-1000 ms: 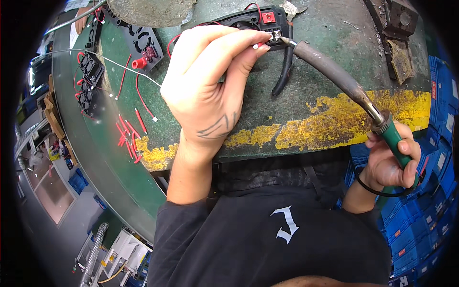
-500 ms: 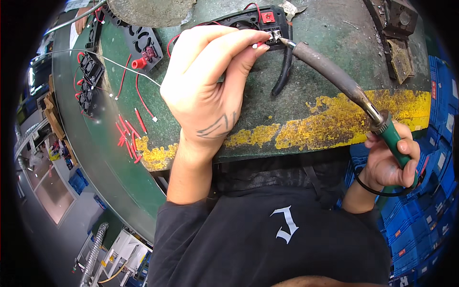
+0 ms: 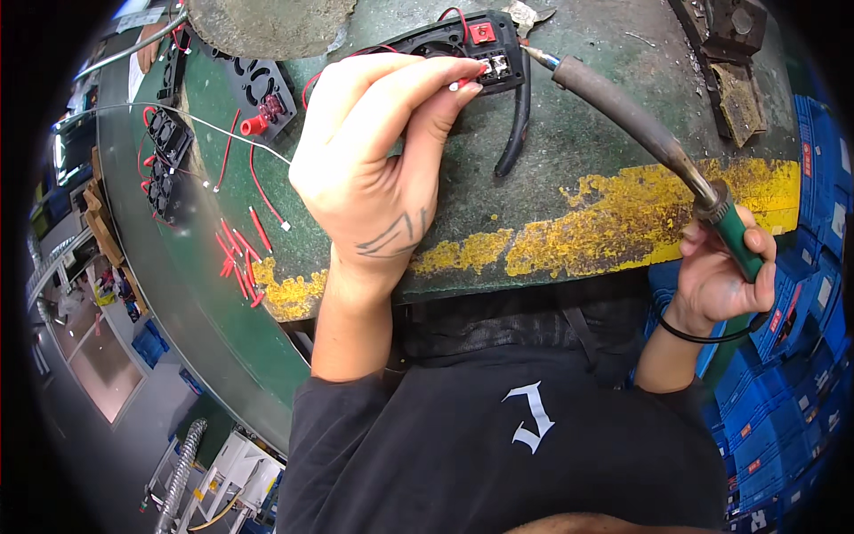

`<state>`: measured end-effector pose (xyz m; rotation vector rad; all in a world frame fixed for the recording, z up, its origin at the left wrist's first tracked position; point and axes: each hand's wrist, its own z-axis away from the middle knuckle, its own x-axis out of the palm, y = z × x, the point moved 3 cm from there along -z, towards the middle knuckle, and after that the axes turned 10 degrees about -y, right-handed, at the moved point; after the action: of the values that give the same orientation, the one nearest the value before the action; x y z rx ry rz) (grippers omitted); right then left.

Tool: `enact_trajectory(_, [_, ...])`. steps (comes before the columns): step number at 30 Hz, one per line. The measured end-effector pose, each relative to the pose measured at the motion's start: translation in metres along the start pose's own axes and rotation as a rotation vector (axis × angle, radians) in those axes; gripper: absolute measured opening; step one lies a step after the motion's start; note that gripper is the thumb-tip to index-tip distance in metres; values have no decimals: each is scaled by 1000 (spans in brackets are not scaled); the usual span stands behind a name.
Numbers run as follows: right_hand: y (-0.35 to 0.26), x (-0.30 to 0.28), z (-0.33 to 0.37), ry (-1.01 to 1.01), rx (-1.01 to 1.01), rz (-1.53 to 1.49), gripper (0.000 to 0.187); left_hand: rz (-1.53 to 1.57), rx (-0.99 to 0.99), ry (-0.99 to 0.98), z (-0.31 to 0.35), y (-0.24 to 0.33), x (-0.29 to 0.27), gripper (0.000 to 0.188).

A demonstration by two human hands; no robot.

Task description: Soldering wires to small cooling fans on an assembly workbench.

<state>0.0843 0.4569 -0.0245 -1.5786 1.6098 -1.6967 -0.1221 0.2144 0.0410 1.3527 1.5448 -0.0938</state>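
Green-handled soldering iron (image 3: 654, 135) gripped by the right hand (image 3: 716, 285), tip off the silvery, seemingly tinned contacts (image 3: 498, 67) of the black plastic housing (image 3: 506, 41); left hand (image 3: 374, 151) pinches a white-tipped red wire (image 3: 463, 84), joint unclear; short red pieces (image 3: 260, 230) lie unused on the green table (image 3: 578, 133).

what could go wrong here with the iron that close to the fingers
Burns: the soldering iron in the right hand points toward the left hand, so a slip could touch its fingertips if it's hot.

Melting: its tip is also close to the black plastic case and could mark it.

Poor joint: the red wire is pinched by fingers alone, so it might shift.
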Motion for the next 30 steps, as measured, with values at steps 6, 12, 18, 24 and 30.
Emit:
enact_trajectory(6, [-3,3,-1,-10,44,39,45,4,0,8,2,1,0,17])
enact_trajectory(12, [-2,3,-4,-33,43,40,46,-32,-27,9,5,2,-1,22])
enact_trajectory(18, [-4,2,-3,-52,68,-23,47,-199,21,3,6,-8,-9,41])
enact_trajectory(24, [-7,9,0,-77,56,59,48,-359,-36,-81,9,-8,-10,48])
enact_trajectory(30, [-20,18,4,-89,12,173,47,-382,-25,-80,5,3,-11,45])
